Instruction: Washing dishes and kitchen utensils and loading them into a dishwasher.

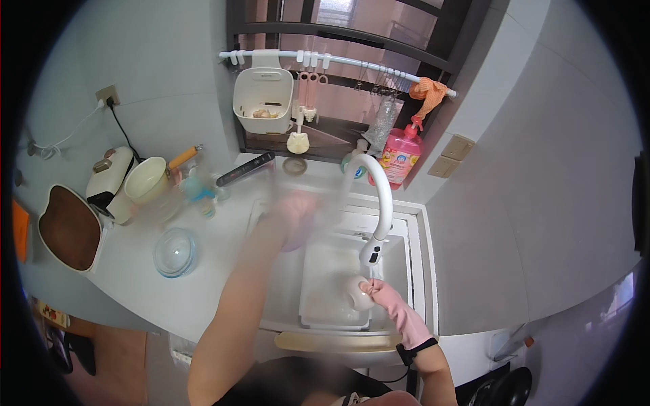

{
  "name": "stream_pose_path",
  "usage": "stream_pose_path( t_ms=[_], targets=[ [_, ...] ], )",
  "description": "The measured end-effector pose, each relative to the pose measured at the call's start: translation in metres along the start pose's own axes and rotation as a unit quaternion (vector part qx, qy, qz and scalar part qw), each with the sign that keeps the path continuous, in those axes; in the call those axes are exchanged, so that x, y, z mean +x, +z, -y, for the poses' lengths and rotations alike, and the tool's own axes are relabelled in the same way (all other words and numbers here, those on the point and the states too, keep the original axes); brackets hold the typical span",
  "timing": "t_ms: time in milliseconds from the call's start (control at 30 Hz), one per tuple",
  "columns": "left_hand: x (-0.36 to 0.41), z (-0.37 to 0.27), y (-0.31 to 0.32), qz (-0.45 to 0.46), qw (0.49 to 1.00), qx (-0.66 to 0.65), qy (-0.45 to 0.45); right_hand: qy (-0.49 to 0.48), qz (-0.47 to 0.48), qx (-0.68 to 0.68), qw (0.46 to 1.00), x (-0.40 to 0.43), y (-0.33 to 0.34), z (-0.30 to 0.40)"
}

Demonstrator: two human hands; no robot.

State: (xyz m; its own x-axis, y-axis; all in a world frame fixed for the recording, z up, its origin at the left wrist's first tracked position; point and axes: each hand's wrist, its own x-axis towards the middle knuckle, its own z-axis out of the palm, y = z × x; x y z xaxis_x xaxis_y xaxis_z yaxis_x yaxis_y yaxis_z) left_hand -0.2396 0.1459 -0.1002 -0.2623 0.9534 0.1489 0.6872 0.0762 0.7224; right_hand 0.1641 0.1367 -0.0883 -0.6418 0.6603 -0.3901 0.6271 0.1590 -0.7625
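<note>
My right hand (383, 294), in a pink rubber glove, grips the rim of a small white bowl (357, 294). The bowl is tilted under the spray head of a white gooseneck tap (373, 252), inside the white sink basin (396, 274). My left hand (294, 213) reaches over the left side of the sink, badly blurred. A purplish shape (292, 246) shows beside that hand, and I cannot tell whether it is held. A pale rectangular tub (325, 319) sits in the basin below the bowl.
A clear glass bowl (175, 252) stands on the white counter (137, 281) to the left. Behind it are a pale yellow pan (145, 180) and a white appliance (112, 175). A pink pump bottle (401, 157) stands behind the tap. Brushes (298, 142) and a white caddy (264, 96) hang from a rail.
</note>
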Motion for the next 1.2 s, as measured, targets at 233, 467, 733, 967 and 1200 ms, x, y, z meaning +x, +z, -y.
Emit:
stream_pose_path(
  t_ms=[233,467,733,967,1200],
  targets=[
    [-0.009,-0.038,0.007,0.017,0.961,0.262,0.087,0.050,0.106,0.506,0.854,0.020,-0.005,-0.066],
    [-0.059,-0.053,-0.026,0.073,0.997,0.007,-0.026,0.051,0.005,0.509,0.859,-0.010,0.010,-0.028],
    [-0.111,-0.137,-0.059,0.093,0.991,0.085,-0.049,0.089,-0.034,0.728,0.679,-0.010,0.012,-0.046],
    [-0.125,-0.123,-0.069,0.151,0.944,0.115,-0.271,0.119,-0.034,0.755,0.644,0.003,0.026,-0.040],
    [-0.166,-0.120,-0.052,0.020,0.937,-0.029,-0.346,-0.152,-0.003,0.417,0.896,0.020,0.030,-0.119]
  ],
)
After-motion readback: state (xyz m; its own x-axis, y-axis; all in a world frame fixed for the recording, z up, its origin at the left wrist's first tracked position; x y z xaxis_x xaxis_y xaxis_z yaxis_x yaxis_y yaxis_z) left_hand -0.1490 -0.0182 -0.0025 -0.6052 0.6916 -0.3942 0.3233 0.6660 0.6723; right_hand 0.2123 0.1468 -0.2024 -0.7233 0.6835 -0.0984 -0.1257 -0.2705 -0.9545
